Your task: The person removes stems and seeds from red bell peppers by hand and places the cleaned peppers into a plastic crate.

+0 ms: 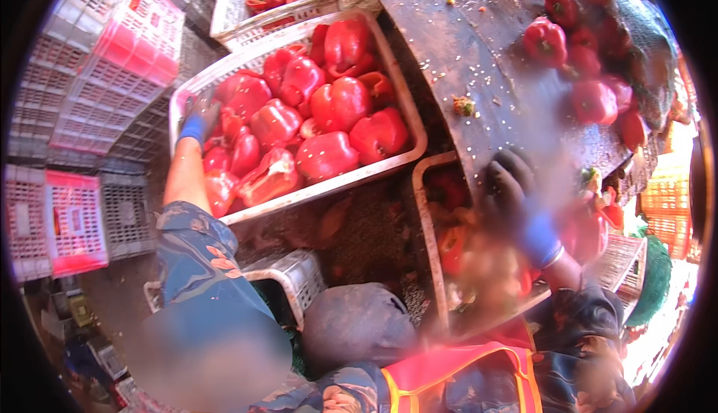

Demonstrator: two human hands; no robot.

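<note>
My left hand (202,113), in a dark glove with a blue cuff, reaches into the left end of a white plastic crate (418,127) filled with red bell peppers (339,102). Its fingers lie beside the peppers at the crate wall; whether they grip one cannot be told. Several of these peppers are cut open. My right hand (507,180), gloved alike, is over the near edge of a wet dark table (482,65), above a second crate (426,205) that holds peppers and scraps. Its fingers look curled, but blur hides whether anything is in them. Farther along the table lie whole red peppers (544,42).
Stacked white and red crates (76,217) stand at the left. Another white crate (221,15) with red pepper pieces is beyond the full one. A green mesh sack (645,26) lies at the table's far right. Seeds and a pepper core (463,106) are on the tabletop.
</note>
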